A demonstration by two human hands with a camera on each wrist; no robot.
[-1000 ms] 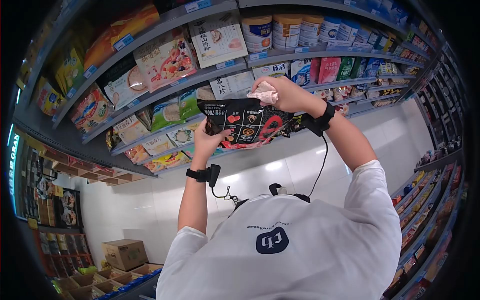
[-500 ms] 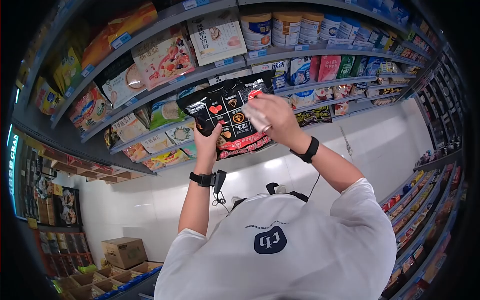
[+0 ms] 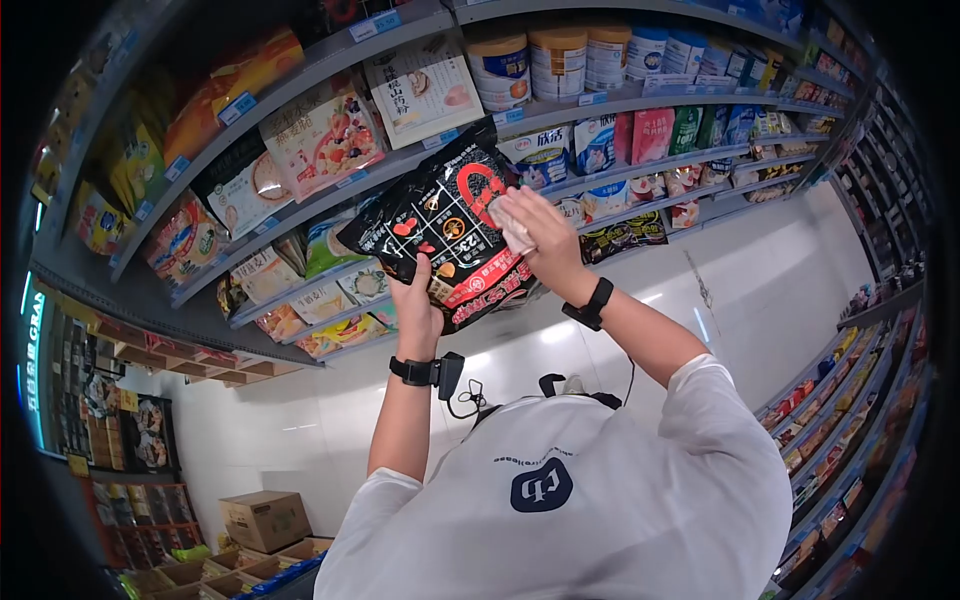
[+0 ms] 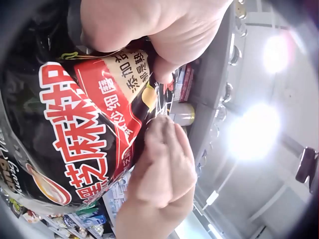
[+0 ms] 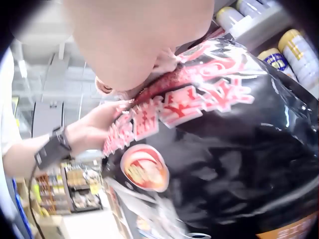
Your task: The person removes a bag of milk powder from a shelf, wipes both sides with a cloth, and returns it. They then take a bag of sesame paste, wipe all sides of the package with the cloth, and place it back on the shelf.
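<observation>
While the person stands before a long shelf (image 3: pixel 590 106) of packaged goods, a shiny black bag (image 3: pixel 430 205) is held in the air between the two hands, in front of the shelf and above the pale floor (image 3: pixel 330 430). The bag is tilted, and its face in the head view carries a grid of white lines with small pictures, a large red ring (image 3: pixel 465 190) and a red printed band.

The left hand (image 3: pixel 415 308) grasps the bag at its lower left edge: the thumb lies on the printed face, and the other fingers are mostly hidden behind it. The right hand (image 3: pixel 548 240) grips a pale pinkish cloth (image 3: pixel 515 232), which lies against the bag just beside the red ring. In the left wrist view this right hand is blurred, with the fingers bent, close to the bag's side. Both wrist views show big red and white characters on the bag, and its plastic is wrinkled and bright with reflections.

Each wrist wears a black strap, the left strap (image 3: pixel 414 372) and the right strap (image 3: pixel 590 303). The person has a white shirt (image 3: pixel 560 550) with a dark emblem (image 3: pixel 543 485). Behind the bag, round cans (image 3: pixel 557 65) stand on the shelf, and a pink pouch (image 3: pixel 652 135) is one level lower. A cardboard box (image 3: pixel 265 520) is at the lower left, well apart from the hands
</observation>
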